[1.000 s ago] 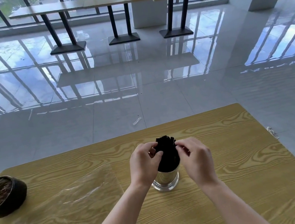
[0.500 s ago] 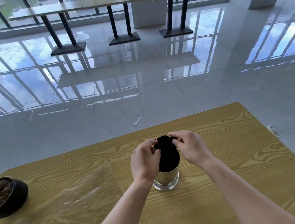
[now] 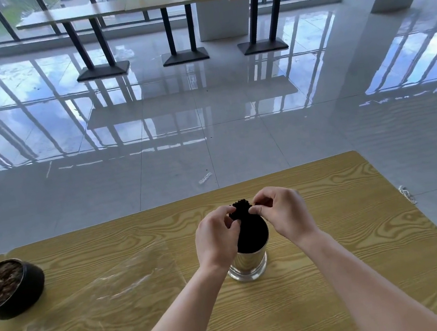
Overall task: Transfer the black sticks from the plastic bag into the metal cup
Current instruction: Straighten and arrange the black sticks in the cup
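Observation:
A shiny metal cup [image 3: 249,265] stands upright on the wooden table [image 3: 333,233]. A bundle of black sticks [image 3: 248,225] stands in it, their tops leaning away from me. My left hand [image 3: 216,238] pinches the stick tops from the left with its fingertips. My right hand [image 3: 281,212] pinches them from the right, thumb and forefinger touching the bundle. The clear plastic bag [image 3: 103,293] lies flat on the table to the left, with no sticks showing in it.
A black bowl [image 3: 7,287] with brown material sits at the table's left edge. Beyond the table's far edge lies a glossy tiled floor with three pedestal tables [image 3: 169,1] along the windows and a pillar at the right.
My right hand has moved up and left onto the stick tops. My left hand stayed on the bundle. The bundle now leans a little further away from me.

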Action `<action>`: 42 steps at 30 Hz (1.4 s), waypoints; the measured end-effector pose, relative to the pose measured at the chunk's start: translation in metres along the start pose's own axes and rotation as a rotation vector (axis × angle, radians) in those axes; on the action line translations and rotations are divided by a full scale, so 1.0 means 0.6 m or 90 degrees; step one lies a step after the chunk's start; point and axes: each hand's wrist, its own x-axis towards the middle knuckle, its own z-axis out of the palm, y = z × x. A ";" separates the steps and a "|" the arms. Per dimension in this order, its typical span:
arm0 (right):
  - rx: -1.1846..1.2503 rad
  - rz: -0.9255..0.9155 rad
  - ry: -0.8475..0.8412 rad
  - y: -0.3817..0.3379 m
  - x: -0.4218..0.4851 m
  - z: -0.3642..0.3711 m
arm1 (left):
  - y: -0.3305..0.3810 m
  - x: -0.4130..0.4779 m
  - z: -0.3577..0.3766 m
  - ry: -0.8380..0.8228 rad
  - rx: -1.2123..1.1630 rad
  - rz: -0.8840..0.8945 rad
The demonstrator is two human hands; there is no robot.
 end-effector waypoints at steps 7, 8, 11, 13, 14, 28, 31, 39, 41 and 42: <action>0.001 -0.045 0.085 -0.009 0.000 -0.013 | 0.000 0.000 0.001 0.003 -0.017 -0.006; 0.006 -0.048 0.093 -0.012 0.001 -0.018 | 0.000 0.000 0.001 0.002 -0.020 -0.008; 0.012 -0.066 0.131 -0.025 0.007 -0.043 | -0.003 -0.001 0.000 -0.003 -0.040 -0.007; 0.018 -0.080 0.168 -0.038 0.011 -0.064 | -0.004 -0.002 -0.003 -0.011 -0.045 -0.002; 0.025 -0.085 0.182 -0.046 0.013 -0.074 | -0.003 -0.002 -0.004 -0.014 -0.044 0.000; 0.127 -0.148 0.360 -0.099 -0.008 -0.128 | 0.040 -0.020 -0.021 0.008 -0.253 -0.059; 0.135 -0.127 0.369 -0.090 -0.032 -0.109 | 0.086 -0.014 -0.033 -0.077 -0.405 -0.087; 0.264 -0.038 0.315 -0.060 -0.126 -0.044 | 0.133 -0.001 -0.051 -0.099 -0.727 -0.276; 0.300 -0.004 0.272 -0.044 -0.146 -0.026 | 0.128 -0.001 -0.056 -0.088 -0.745 -0.291; 0.321 0.019 0.245 -0.037 -0.152 -0.018 | 0.125 -0.003 -0.058 -0.085 -0.742 -0.284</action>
